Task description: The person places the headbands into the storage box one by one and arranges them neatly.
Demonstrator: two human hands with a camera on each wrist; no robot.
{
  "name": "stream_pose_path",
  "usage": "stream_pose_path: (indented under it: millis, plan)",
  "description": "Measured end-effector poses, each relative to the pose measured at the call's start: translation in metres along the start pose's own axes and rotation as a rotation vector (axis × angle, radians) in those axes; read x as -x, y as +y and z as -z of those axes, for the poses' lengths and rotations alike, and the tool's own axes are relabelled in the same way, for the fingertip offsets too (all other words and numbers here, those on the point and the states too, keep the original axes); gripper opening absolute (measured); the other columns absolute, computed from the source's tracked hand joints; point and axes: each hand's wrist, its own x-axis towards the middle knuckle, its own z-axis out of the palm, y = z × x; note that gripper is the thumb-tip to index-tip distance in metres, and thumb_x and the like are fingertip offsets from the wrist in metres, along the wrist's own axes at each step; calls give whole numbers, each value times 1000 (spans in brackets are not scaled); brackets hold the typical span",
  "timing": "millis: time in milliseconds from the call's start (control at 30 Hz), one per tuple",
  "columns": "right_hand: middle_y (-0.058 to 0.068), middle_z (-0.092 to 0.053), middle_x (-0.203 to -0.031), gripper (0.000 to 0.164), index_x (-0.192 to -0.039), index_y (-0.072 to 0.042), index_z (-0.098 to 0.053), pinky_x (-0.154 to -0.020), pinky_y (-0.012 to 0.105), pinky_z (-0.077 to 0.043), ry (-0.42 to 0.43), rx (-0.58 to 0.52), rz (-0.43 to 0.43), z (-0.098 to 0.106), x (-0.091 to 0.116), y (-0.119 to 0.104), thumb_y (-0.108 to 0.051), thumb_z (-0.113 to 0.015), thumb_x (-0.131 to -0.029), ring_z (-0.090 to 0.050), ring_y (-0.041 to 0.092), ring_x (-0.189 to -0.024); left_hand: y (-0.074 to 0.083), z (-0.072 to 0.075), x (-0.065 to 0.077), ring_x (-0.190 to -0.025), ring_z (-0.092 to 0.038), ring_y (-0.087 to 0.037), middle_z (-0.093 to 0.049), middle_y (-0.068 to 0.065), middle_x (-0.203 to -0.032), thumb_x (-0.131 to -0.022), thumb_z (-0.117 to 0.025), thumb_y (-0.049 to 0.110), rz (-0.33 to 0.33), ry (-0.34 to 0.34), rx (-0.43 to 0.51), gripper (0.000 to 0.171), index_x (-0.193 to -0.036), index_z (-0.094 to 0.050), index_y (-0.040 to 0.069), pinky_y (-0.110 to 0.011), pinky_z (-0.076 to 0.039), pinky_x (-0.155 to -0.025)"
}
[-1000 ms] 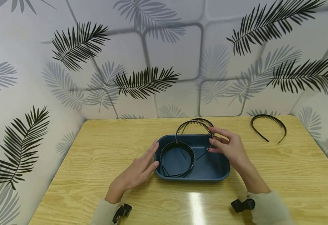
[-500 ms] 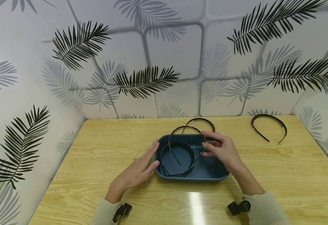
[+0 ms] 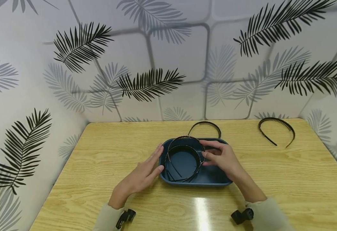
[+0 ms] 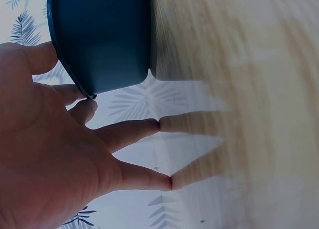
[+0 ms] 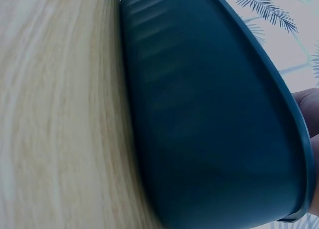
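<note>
A dark blue oblong bin (image 3: 214, 175) stands on the wooden table. Inside its left half lie toothed black headbands (image 3: 198, 157), stacked in a ring. My right hand (image 3: 223, 158) pinches another headband (image 3: 183, 137) by its right side, holding it over that stack with its ends down in the bin. My left hand (image 3: 143, 173) rests against the bin's left end, fingers straight; in the left wrist view its thumb and some fingers touch the bin's rim (image 4: 75, 77), and two fingertips meet the table. The right wrist view shows mostly the bin's outer wall (image 5: 214, 114), with fingers partly hidden behind it.
One headband (image 3: 206, 123) lies on the table just behind the bin, partly hidden by it. Another headband (image 3: 276, 119) lies at the back right. A patterned wall (image 3: 185, 96) with leaf prints rises at the table's (image 3: 113, 138) back edge.
My right hand has moved left and slightly down, bringing its headband from over the bin's middle to over the stacked headbands. The left hand stays in place.
</note>
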Motion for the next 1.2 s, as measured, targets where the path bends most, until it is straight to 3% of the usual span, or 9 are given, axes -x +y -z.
stream_pose_path:
  millis: [1200]
  plan:
    - [32, -52, -140, 44, -141, 11, -56, -76, 42, -61, -92, 43, -76, -7, -5, 6, 11, -61, -97, -68, 33, -107, 2, 0, 0, -155, -15, -27, 0, 3, -172, -112, -39, 41, 11, -2, -7, 67, -167, -6, 19, -85, -16, -102]
